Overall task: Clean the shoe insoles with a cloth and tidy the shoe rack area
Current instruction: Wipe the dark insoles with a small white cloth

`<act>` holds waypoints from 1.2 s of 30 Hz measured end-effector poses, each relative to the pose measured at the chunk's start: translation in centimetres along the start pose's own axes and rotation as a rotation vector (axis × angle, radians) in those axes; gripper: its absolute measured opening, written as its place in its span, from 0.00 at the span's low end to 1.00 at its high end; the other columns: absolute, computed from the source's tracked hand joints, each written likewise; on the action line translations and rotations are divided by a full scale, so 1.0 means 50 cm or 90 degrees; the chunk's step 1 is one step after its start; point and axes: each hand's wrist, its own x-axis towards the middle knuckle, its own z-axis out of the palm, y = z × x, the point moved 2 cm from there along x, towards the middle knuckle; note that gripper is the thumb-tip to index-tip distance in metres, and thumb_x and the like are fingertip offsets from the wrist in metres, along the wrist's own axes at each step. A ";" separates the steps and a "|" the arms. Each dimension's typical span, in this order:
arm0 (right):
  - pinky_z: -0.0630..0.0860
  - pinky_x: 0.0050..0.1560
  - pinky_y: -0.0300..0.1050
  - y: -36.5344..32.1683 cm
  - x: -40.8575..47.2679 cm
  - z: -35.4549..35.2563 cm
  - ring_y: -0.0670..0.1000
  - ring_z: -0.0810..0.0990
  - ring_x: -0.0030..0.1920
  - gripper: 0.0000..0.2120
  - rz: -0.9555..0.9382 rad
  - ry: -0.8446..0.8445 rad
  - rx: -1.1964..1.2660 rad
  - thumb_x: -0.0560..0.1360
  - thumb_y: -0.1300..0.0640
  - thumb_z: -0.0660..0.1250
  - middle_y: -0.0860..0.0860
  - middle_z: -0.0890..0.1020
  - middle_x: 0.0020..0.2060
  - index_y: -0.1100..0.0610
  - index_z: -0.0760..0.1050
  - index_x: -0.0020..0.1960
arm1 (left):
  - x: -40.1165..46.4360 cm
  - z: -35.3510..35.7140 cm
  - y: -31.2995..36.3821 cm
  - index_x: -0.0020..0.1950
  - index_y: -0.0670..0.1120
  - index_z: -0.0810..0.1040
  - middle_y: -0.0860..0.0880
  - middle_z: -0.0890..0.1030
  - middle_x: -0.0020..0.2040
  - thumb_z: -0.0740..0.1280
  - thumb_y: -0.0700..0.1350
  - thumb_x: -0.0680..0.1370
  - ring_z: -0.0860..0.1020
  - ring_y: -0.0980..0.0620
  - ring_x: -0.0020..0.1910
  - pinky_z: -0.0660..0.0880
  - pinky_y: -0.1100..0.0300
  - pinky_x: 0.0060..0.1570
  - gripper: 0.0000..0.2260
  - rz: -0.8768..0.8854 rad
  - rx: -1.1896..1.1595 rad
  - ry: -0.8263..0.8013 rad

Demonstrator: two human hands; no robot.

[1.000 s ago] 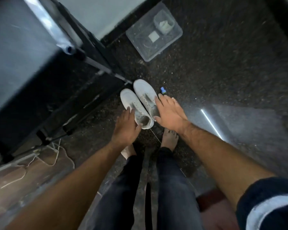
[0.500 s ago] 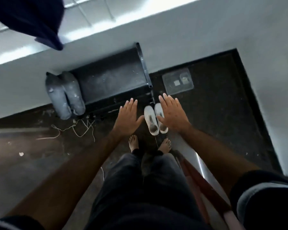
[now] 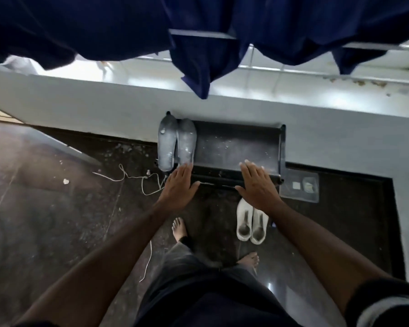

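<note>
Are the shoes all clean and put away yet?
Not yet. Looks done: the grey insoles lie side by side on the left end of the black shoe rack. In hand: nothing; the left hand and right hand are open and flat over the rack's front edge. Left: the white shoes stand on the floor, white laces trail nearby, and crumbs dot the rack.

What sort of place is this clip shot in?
Probably a home balcony or utility corner: dark blue laundry hangs overhead, a low black shoe rack stands against a white parapet wall, and white shoes sit on the dusty dark stone floor.
</note>
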 end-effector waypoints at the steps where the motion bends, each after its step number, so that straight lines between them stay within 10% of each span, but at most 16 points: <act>1: 0.61 0.77 0.60 -0.026 0.026 0.002 0.61 0.64 0.77 0.37 -0.001 -0.008 -0.001 0.79 0.45 0.67 0.60 0.64 0.77 0.60 0.57 0.80 | 0.012 -0.015 -0.034 0.77 0.42 0.64 0.40 0.67 0.76 0.64 0.53 0.81 0.65 0.38 0.75 0.64 0.42 0.73 0.28 -0.013 -0.023 0.007; 13: 0.73 0.63 0.58 -0.272 0.381 0.091 0.63 0.74 0.64 0.25 0.113 -0.071 0.159 0.78 0.56 0.66 0.60 0.74 0.65 0.61 0.68 0.73 | 0.279 -0.103 -0.383 0.72 0.39 0.70 0.37 0.74 0.66 0.65 0.40 0.79 0.75 0.40 0.64 0.69 0.51 0.67 0.22 -0.185 -0.282 0.001; 36: 0.73 0.65 0.57 -0.334 0.538 0.225 0.58 0.75 0.63 0.19 0.144 -0.099 0.297 0.77 0.65 0.65 0.58 0.75 0.62 0.62 0.72 0.67 | 0.445 0.009 -0.487 0.51 0.44 0.78 0.45 0.85 0.40 0.71 0.38 0.76 0.85 0.50 0.34 0.75 0.63 0.28 0.06 -0.254 -0.397 -0.027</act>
